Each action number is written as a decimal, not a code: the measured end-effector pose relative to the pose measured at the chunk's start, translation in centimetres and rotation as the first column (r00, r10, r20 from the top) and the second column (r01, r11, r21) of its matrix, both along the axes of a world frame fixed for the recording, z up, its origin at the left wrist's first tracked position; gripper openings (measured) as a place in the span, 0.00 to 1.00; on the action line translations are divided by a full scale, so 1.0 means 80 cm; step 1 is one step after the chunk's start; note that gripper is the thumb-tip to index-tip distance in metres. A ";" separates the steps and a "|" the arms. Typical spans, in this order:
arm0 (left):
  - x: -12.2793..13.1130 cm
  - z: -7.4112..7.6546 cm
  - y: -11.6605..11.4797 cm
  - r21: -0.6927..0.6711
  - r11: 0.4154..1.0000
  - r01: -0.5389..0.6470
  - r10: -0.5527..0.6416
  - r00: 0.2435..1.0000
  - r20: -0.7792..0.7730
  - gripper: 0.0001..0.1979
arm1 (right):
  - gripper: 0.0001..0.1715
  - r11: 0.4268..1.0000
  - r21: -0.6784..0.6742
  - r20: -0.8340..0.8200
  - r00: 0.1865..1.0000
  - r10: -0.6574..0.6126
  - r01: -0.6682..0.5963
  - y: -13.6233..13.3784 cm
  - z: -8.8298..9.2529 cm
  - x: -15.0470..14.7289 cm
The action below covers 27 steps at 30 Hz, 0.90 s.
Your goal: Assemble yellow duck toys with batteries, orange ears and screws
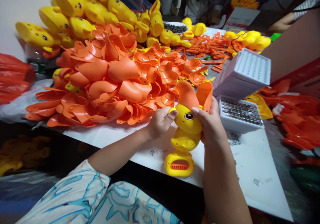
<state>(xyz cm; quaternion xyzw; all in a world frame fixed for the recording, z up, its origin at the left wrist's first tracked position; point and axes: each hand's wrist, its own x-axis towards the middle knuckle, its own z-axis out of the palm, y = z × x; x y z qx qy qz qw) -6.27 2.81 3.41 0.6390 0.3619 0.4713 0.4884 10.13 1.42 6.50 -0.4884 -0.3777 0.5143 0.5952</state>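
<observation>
A yellow duck toy with a printed eye is held over the near part of the white-covered table, its two orange bill pieces spread apart at the top. My right hand is closed round the right side of its head, thumb near the eye. At the left side of the head, the fingers of my left hand are pinched against it; anything small between them is hidden. The toy's lower end is a yellow ring with an orange ribbed piece. Just left and beyond lies a large heap of orange bill shells.
Yellow duck bodies are piled at the back left. Right of my hands stand a white tray of small metal parts and stacked white trays. A bowl of dark bits sits behind. Another person's arm shows at far right.
</observation>
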 end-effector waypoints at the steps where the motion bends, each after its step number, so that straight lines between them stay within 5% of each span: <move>1: 0.001 -0.003 0.000 -0.012 1.000 0.001 0.000 1.000 0.018 0.29 | 0.58 1.000 0.023 0.002 1.000 0.021 -0.021 0.001 -0.001 0.000; 6: 0.002 -0.005 0.004 -0.056 0.998 0.020 -0.015 0.995 0.099 0.30 | 0.61 0.988 0.107 -0.006 0.994 0.108 -0.107 0.003 -0.004 0.000; 15: 0.001 -0.008 0.003 -0.044 0.998 -0.040 0.053 0.933 0.355 0.24 | 0.42 0.991 0.128 -0.133 0.990 0.041 -0.023 0.002 -0.012 -0.023; 17: 0.004 -0.007 -0.002 -0.045 0.998 -0.043 0.057 0.916 0.397 0.28 | 0.45 0.996 0.085 -0.081 0.997 0.009 -0.002 0.002 -0.014 -0.030; 19: 0.006 -0.003 -0.007 -0.144 0.986 0.090 -0.023 0.910 0.414 0.35 | 0.47 0.997 0.066 -0.009 0.999 0.036 -0.036 0.003 -0.017 -0.034; 23: 0.002 0.015 -0.010 -0.392 0.832 0.393 -0.145 0.835 0.530 0.38 | 0.57 0.997 0.028 0.118 0.990 0.075 -0.079 0.007 -0.027 -0.022; 25: -0.005 0.026 -0.005 -0.392 0.834 0.389 -0.113 0.816 0.568 0.40 | 0.58 0.999 0.016 0.208 0.977 -0.053 0.050 0.011 -0.030 -0.004; 27: -0.015 0.036 0.002 -0.348 0.889 0.298 -0.115 0.881 0.459 0.43 | 0.48 0.981 0.030 0.374 0.908 -0.188 0.191 0.017 -0.031 0.014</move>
